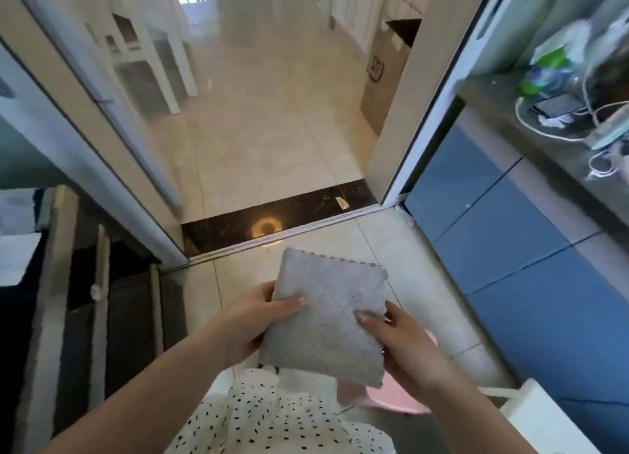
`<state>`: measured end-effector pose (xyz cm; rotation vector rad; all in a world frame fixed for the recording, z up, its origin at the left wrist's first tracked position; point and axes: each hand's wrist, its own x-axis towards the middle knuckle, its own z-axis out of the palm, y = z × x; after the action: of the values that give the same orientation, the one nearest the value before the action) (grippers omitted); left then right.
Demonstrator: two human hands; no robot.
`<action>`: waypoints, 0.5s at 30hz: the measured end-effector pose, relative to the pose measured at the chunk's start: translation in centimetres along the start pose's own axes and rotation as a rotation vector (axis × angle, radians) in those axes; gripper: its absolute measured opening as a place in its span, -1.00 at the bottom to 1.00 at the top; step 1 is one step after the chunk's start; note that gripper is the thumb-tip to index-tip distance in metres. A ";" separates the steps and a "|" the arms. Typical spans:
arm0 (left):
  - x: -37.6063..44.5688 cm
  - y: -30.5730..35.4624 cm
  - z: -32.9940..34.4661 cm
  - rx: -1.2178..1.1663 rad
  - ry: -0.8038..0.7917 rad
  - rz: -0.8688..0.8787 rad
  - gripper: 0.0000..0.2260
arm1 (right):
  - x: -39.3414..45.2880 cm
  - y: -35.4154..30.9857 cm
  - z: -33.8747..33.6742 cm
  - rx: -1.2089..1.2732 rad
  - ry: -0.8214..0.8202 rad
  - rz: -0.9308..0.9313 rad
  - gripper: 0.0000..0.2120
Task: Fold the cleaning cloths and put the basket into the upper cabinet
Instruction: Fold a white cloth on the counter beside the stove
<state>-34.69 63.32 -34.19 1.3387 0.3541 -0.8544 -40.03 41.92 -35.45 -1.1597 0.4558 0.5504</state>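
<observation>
Right at the bottom is a white top with black dots [272, 419], worn by the person. Just above it, two bare hands hold up a grey cloth [326, 317] in the air over the floor. The cloth is folded into a small square, and it has a wavy edge. The left hand [252, 321] grips the left side of the cloth, with the thumb on top and the other fingers tucked behind. The right hand [405, 344] grips the right side the same way, thumb pressed on the front. Both hands are closed around the cloth. Under the right hand there is something pink [391, 395], partly hidden by the cloth and the arm, and it is too hidden to say what it is. To the right stands a row of blue cupboard doors [510, 249], with a grey counter [544, 137] on top. On the counter lie white cables [551, 133], a dark flat gadget [554, 108] and a blurry green and white pack [548, 65]. To the left is a dark shelf unit with pale posts [102, 317]. Ahead, a black strip of stone [272, 218] crosses the doorway. Past it, a shiny cream floor [265, 113] runs far back, with a brown cardboard box [388, 75] on the right and white chair legs [153, 62] on the left.
</observation>
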 end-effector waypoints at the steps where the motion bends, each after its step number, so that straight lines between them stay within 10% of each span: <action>1: 1.9 1.9 -0.3 0.050 -0.039 -0.012 -0.71 | 1.1 -0.8 0.0 0.042 0.035 -0.024 -0.50; 15: 17.8 16.2 7.0 0.447 -0.456 -0.160 -0.65 | 6.4 -8.1 -4.0 0.429 0.492 -0.182 -0.52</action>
<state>-13.08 50.68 -33.18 1.4807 -0.0983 -1.3972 -30.23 36.88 -34.73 -0.8999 0.8356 -0.0068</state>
